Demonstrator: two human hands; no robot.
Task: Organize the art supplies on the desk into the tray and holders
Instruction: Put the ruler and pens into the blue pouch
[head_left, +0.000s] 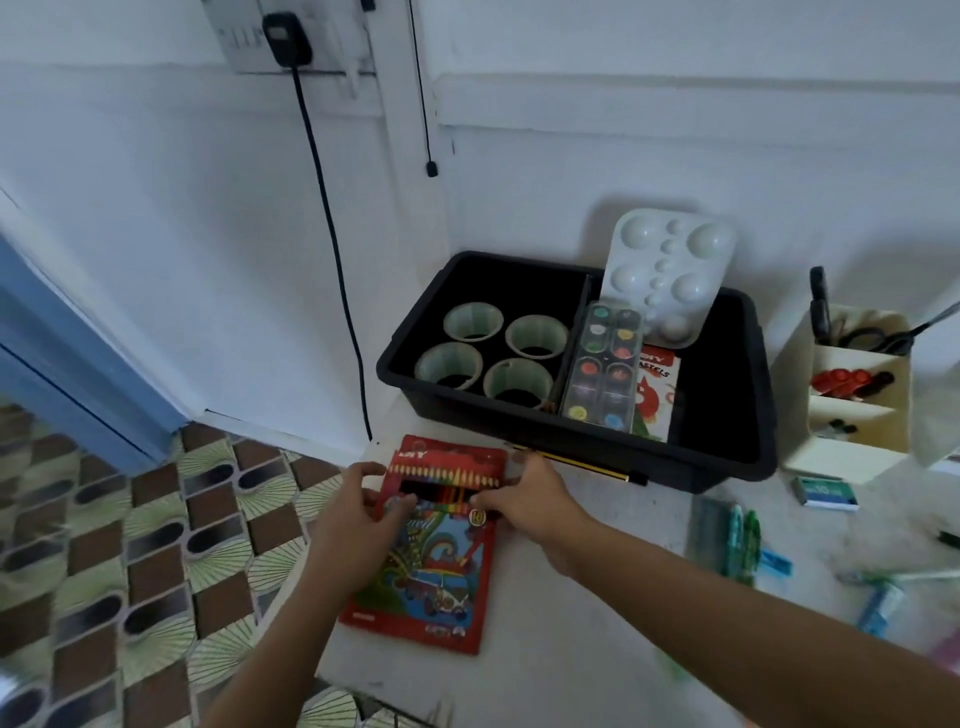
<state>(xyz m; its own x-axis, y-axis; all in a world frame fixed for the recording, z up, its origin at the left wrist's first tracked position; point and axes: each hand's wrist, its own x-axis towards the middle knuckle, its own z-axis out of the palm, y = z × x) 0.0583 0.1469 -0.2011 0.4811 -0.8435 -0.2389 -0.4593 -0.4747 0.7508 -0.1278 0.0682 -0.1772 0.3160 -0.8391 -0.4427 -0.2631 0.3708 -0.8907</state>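
Pencil box (436, 582) lies flat on worktop (597, 597), just in front of tray (675, 462). Left hand (358, 512) & right hand (524, 499) pinch its top corners w/ curled fingers (371, 470), prob. to lift it level into the tray beside the paint set (605, 364).

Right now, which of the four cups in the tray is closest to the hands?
The front-right cup, next to the tray's divider, just beyond the right hand. The other three sit farther back or left.

Left hand (353, 512), right hand (530, 499): apparently pinching grips.
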